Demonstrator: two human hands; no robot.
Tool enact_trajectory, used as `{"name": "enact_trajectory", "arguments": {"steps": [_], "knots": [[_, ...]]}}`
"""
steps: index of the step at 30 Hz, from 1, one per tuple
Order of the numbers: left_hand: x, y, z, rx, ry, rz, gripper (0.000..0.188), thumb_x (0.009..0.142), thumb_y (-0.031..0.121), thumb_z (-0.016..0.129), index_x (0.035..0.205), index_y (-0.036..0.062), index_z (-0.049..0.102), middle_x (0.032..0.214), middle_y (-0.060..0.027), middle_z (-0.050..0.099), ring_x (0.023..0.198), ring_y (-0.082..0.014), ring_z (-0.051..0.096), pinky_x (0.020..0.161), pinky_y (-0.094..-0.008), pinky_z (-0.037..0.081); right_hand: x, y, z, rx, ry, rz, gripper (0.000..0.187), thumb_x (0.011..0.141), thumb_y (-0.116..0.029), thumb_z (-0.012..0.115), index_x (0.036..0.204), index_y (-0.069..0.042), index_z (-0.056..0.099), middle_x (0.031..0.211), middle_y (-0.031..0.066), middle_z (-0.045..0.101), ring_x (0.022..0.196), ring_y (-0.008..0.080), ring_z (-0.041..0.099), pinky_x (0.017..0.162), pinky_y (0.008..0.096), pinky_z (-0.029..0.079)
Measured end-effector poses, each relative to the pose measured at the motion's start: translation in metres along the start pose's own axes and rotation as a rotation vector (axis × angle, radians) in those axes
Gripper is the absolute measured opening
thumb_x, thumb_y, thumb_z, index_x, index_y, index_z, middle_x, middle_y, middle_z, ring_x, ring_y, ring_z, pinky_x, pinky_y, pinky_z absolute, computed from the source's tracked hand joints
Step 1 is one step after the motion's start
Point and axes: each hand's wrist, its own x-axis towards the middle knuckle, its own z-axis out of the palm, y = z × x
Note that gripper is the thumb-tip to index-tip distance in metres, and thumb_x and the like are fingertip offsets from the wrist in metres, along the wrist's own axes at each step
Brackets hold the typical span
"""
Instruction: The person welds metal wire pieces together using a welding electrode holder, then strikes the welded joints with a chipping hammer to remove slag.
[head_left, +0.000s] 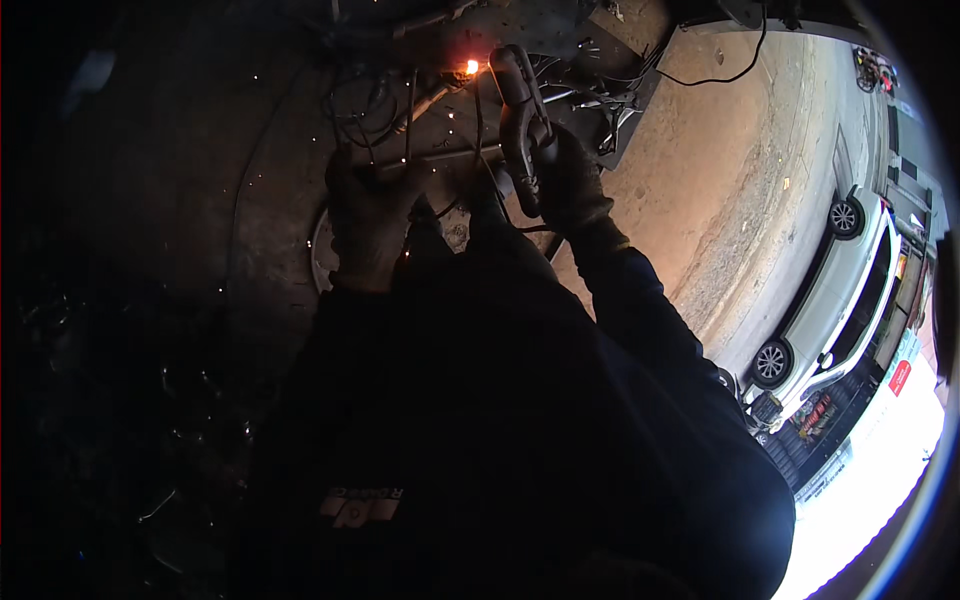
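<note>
My right hand (572, 185), in a dark work glove, grips a welding electrode holder (522, 110) that points up toward a bright orange spark (471, 67). The spark sits on dark metal parts (440, 110) at the top middle. My left hand (370, 215), also gloved, rests on the dark metal frame just left of the holder and below the spark; whether its fingers close around a bar is too dark to tell. Small sparks scatter around the weld point. My dark sleeves fill the lower middle.
A black cable (715, 75) runs across the sandy ground (720, 170) at the top right. A white car (845, 290) stands at the right by a road. Loose metal rods (590, 95) lie right of the weld. The left side is in deep shadow.
</note>
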Motion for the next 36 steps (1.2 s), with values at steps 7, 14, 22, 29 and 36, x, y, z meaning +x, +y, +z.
{"name": "enact_trajectory", "arguments": {"steps": [7,14,22,29,36], "knots": [[-0.007,0.007,-0.015,-0.123,-0.135,-0.193,0.109,0.067,0.039,0.092,0.144,-0.0107,0.032,0.110,-0.0133,0.060,0.092,-0.0189,0.065,0.075,-0.0327,0.056,-0.011,-0.001,0.006,-0.234,0.009,-0.039,0.046,0.091,-0.015,0.065,0.134,-0.003,0.051,0.117,0.0183,0.066,0.112,0.0314,0.065,0.094,0.0409,0.051],[-0.001,0.008,-0.005,-0.121,-0.036,-0.050,0.090,0.073,0.028,0.089,0.138,-0.0118,0.040,0.079,0.0003,0.054,0.073,-0.0072,0.053,0.062,-0.0236,0.046,0.000,-0.008,0.002,-0.190,-0.030,0.015,0.044,0.092,-0.018,0.063,0.133,-0.005,0.053,0.118,0.0195,0.066,0.113,0.0349,0.064,0.094,0.0413,0.050],[-0.006,0.027,-0.017,-0.096,-0.073,-0.179,0.091,0.071,0.032,0.094,0.138,-0.0013,0.041,0.092,-0.0026,0.054,0.069,-0.0106,0.056,0.059,-0.0271,0.051,0.012,0.014,0.011,-0.591,-0.102,-0.277,0.032,0.089,-0.018,0.064,0.116,-0.002,0.058,0.102,0.0180,0.064,0.096,0.0349,0.062,0.082,0.0440,0.051],[-0.009,0.021,-0.015,-0.188,-0.082,-0.208,0.094,0.072,0.023,0.093,0.141,-0.0027,0.035,0.094,-0.0021,0.050,0.076,-0.0090,0.056,0.063,-0.0236,0.052,-0.002,-0.008,0.002,-0.625,-0.096,-0.262,0.024,0.093,-0.017,0.061,0.111,-0.003,0.059,0.098,0.0134,0.064,0.087,0.0266,0.062,0.073,0.0388,0.050],[-0.009,0.001,-0.016,-0.363,-0.160,-0.005,0.074,0.076,0.025,0.089,0.129,-0.0039,0.046,0.099,-0.0062,0.061,0.082,-0.0126,0.064,0.071,-0.0278,0.055,-0.014,0.011,-0.002,0.068,0.003,0.085,0.044,0.099,-0.018,0.060,0.138,-0.005,0.045,0.117,0.0078,0.060,0.108,0.0157,0.058,0.090,0.0298,0.050]]}}
